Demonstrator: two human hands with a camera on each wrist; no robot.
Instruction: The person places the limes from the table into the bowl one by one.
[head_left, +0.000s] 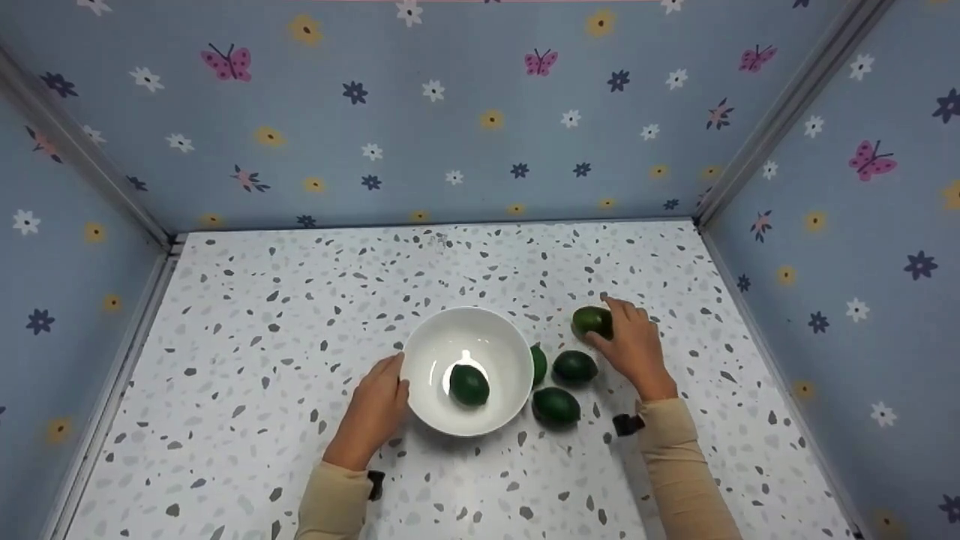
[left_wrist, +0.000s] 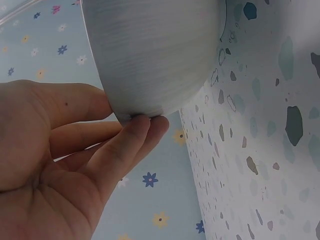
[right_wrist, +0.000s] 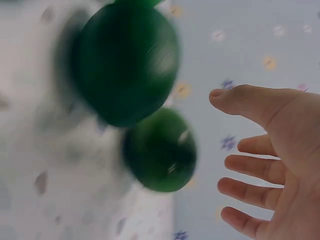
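Note:
A white bowl (head_left: 427, 337) stands on the table with one dark green lime (head_left: 469, 385) inside it. My left hand (head_left: 375, 409) pinches the bowl's left rim between thumb and fingers, which the left wrist view shows close up. Right of the bowl, my right hand (head_left: 631, 345) reaches round a lime (head_left: 591, 321) at the back of a loose group. In the right wrist view that hand (right_wrist: 270, 160) has its fingers spread, with a gap between them and the limes. Two more limes, one middle (head_left: 575, 367) and one front (head_left: 556, 407), lie nearby.
Another lime (head_left: 538, 365) is partly hidden behind the bowl's right rim. The speckled white table (head_left: 262, 360) is bounded by a flowered blue back wall (head_left: 450, 105) and similar side panels, including the right one (head_left: 847, 255).

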